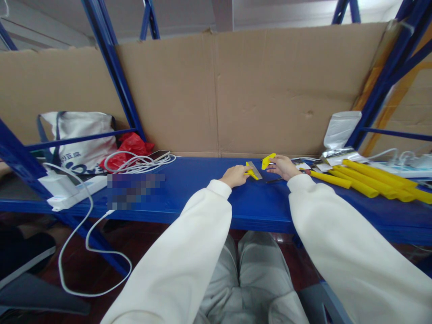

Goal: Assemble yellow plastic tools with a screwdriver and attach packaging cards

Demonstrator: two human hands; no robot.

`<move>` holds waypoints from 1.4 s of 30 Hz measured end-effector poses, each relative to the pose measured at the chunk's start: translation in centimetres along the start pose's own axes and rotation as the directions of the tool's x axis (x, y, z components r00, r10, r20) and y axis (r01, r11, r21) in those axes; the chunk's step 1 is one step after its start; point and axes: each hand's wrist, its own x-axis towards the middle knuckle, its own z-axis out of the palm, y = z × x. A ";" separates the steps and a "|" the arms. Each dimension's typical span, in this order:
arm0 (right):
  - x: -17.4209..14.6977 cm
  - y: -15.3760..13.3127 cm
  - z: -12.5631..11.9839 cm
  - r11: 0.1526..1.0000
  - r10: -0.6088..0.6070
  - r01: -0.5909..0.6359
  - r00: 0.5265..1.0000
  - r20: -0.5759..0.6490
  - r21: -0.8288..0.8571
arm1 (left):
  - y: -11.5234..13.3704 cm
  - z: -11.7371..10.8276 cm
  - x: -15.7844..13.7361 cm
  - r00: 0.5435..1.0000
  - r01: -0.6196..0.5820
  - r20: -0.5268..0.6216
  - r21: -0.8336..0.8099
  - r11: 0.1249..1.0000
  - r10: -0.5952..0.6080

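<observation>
My left hand point(235, 176) is closed on a small yellow plastic piece with a flat metal blade point(254, 170), which looks like a scraper head. To its right, my right hand point(282, 167) pinches a separate yellow plastic piece point(268, 161), raised a little above the blue shelf top. The two yellow pieces are apart. A thin dark object point(274, 181) lies below my right hand; its kind is too small to tell. Beside my right wrist rest several yellow tubes point(367, 182), lying side by side.
Silvery packets point(342, 157) lie behind the tubes. On the left are coiled white cables point(141, 163), a red plastic bag point(133, 146), a white cloth bag point(81, 135) and a power strip point(79, 193). Cardboard point(263, 90) walls the back, between blue posts point(118, 76).
</observation>
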 end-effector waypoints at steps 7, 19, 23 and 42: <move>0.3 0.6 0.0 0.984 -0.104 0.111 0.993 0.059 -0.138 | 0.2 0.0 0.0 1.000 0.021 -0.018 -0.028 0.999 -0.021; 1.0 1.8 0.2 0.870 -0.282 0.311 0.950 0.132 -0.383 | 0.5 0.1 0.1 0.998 -0.008 -0.055 -0.079 0.997 0.003; 1.5 2.2 0.4 0.860 -0.327 0.361 0.932 0.155 -0.361 | 0.5 0.1 0.1 0.998 -0.019 -0.065 -0.105 0.994 0.012; 1.1 2.3 1.0 0.790 -0.404 0.435 0.899 0.166 -0.432 | 0.7 -0.2 0.0 0.997 -0.007 -0.082 -0.138 0.990 -0.005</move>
